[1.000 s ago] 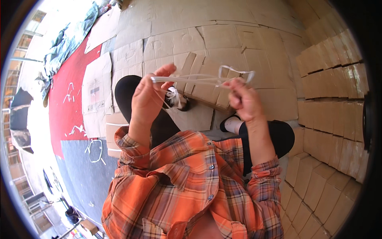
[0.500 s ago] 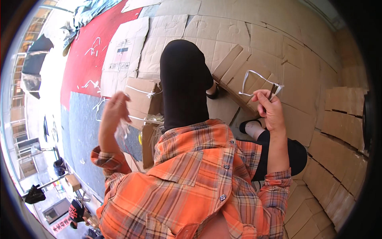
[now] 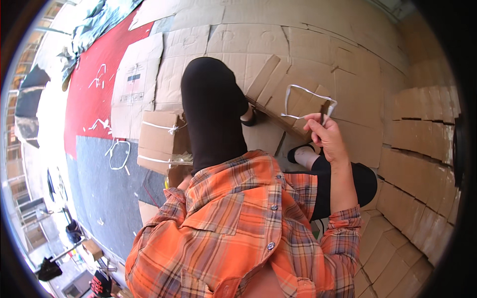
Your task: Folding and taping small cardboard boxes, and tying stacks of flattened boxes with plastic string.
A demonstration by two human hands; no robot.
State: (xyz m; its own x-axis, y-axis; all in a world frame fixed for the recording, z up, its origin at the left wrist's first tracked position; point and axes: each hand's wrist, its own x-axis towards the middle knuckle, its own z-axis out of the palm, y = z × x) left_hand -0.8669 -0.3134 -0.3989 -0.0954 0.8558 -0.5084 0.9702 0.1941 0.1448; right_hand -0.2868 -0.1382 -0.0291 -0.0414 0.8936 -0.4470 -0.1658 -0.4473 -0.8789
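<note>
R hand (image 3: 325, 136) fingers pinch a white strap loop (image 3: 304, 102), held up over flattened cardboard sheets (image 3: 308, 44). L hand hidden behind orange plaid shirt (image 3: 238, 223), grip can't tell. Strap-tied brown carton bundle (image 3: 159, 141) sits well left of loop, red mat (image 3: 92, 94) beyond it

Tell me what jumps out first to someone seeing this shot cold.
The orange plaid shirt fills the lower middle. Above it to the right, the right hand holds up a white strap loop over a floor of flattened cardboard. At left, a strap-tied cardboard bundle sits beside the black-clad knee, with a red mat beyond; the left hand is hidden.
</note>
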